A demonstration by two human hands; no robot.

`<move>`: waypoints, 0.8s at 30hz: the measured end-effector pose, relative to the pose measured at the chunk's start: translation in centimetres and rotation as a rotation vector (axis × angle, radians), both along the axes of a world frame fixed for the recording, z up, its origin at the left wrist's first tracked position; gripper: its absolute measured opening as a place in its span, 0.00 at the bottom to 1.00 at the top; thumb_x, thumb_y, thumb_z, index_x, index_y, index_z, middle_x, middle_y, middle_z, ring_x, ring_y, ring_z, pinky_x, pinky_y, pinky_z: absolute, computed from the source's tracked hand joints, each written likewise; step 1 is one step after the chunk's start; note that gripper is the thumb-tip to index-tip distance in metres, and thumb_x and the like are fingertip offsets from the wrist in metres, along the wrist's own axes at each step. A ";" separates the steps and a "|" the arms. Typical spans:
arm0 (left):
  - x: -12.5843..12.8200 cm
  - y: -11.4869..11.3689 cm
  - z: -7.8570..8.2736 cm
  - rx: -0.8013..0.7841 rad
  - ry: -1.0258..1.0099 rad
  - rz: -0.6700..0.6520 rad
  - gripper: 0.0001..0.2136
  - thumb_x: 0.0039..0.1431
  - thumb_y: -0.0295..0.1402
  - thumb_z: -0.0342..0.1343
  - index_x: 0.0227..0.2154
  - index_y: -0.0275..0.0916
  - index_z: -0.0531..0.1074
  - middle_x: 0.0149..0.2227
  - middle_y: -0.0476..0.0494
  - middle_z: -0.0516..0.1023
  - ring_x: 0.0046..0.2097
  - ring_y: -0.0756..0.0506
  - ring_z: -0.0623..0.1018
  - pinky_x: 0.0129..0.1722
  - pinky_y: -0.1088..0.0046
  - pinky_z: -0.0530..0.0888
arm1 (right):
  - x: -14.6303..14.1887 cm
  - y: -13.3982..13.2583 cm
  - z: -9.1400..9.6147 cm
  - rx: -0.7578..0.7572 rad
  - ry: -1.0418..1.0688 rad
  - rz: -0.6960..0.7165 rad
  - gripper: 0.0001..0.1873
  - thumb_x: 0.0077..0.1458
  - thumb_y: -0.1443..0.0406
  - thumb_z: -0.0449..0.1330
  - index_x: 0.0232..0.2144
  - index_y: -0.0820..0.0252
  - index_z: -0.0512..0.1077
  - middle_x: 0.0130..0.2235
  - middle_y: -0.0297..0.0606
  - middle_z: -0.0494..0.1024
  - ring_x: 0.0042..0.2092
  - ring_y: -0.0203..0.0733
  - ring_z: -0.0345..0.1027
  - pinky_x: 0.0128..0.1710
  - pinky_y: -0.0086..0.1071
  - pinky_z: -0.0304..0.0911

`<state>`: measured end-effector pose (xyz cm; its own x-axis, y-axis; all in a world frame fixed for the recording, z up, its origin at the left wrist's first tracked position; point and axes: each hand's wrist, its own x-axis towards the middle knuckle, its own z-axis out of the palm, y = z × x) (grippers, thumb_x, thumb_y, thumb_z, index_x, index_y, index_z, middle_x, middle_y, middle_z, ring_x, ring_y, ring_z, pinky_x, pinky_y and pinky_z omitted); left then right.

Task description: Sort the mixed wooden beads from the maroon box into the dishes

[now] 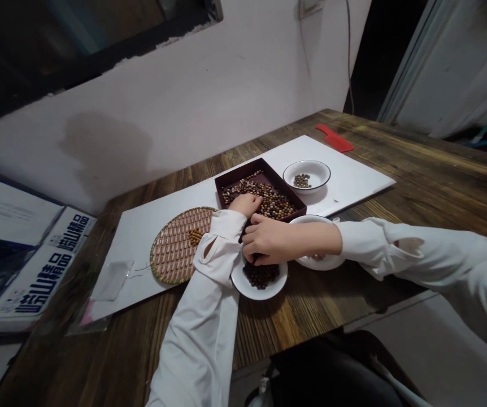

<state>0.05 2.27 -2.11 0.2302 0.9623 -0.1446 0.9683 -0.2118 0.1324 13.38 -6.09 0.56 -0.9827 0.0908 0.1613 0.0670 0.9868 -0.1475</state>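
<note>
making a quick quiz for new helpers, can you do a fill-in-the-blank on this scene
The comb-shaped item is coloured ____.
In the picture, the woven mat lies to the ____ of the tray.
Counting the white bowls gives ____.
The hand nearest the dark beads is the ____ one.

Missing words: red; left; three; right.

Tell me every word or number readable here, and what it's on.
"崂山精品": large, on the carton.
"崂山精品": again, farther back on it.
Small print beside both: too blurred to read.
Faint marks on its top: unreadable.
No other writing shows.
</note>
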 end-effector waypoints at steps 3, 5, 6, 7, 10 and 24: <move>0.0 0.0 0.0 0.005 0.007 0.001 0.22 0.64 0.40 0.39 0.32 0.35 0.78 0.36 0.39 0.80 0.37 0.45 0.76 0.35 0.74 0.66 | -0.1 0.3 0.1 -0.097 0.006 0.008 0.03 0.52 0.68 0.59 0.31 0.62 0.73 0.33 0.36 0.75 0.38 0.37 0.63 0.46 0.35 0.42; 0.0 0.0 0.0 0.002 0.011 -0.002 0.22 0.64 0.40 0.39 0.32 0.35 0.78 0.37 0.39 0.80 0.38 0.45 0.76 0.36 0.74 0.66 | -0.1 0.6 0.3 -0.209 0.033 -0.020 0.04 0.53 0.69 0.59 0.32 0.63 0.73 0.33 0.35 0.76 0.35 0.35 0.63 0.45 0.34 0.45; 0.0 0.0 0.1 0.001 0.012 -0.005 0.22 0.64 0.40 0.39 0.33 0.35 0.78 0.37 0.38 0.80 0.39 0.44 0.76 0.37 0.73 0.66 | -0.1 0.6 0.5 -0.266 0.051 -0.047 0.04 0.53 0.69 0.59 0.33 0.64 0.73 0.32 0.35 0.75 0.34 0.34 0.62 0.44 0.33 0.47; 0.0 -0.1 0.2 0.001 0.011 -0.010 0.22 0.64 0.40 0.39 0.33 0.35 0.78 0.38 0.38 0.80 0.39 0.44 0.76 0.37 0.73 0.66 | -0.1 0.7 0.6 -0.323 0.067 -0.078 0.05 0.53 0.69 0.59 0.34 0.65 0.73 0.31 0.35 0.75 0.32 0.33 0.62 0.42 0.31 0.49; 0.1 -0.2 0.3 0.004 0.007 -0.015 0.21 0.64 0.39 0.39 0.34 0.35 0.78 0.39 0.38 0.79 0.41 0.43 0.76 0.39 0.72 0.67 | 0.1 0.8 1.1 -0.449 0.072 -0.152 0.07 0.53 0.69 0.59 0.36 0.67 0.73 0.27 0.33 0.71 0.28 0.31 0.59 0.32 0.25 0.52; 0.2 -0.5 0.4 -0.010 -0.031 0.012 0.21 0.64 0.39 0.39 0.33 0.35 0.77 0.35 0.39 0.80 0.39 0.44 0.76 0.39 0.73 0.67 | 0.0 0.4 1.0 -0.343 -0.044 -0.261 0.06 0.52 0.74 0.56 0.34 0.67 0.71 0.30 0.38 0.74 0.28 0.31 0.59 0.30 0.25 0.52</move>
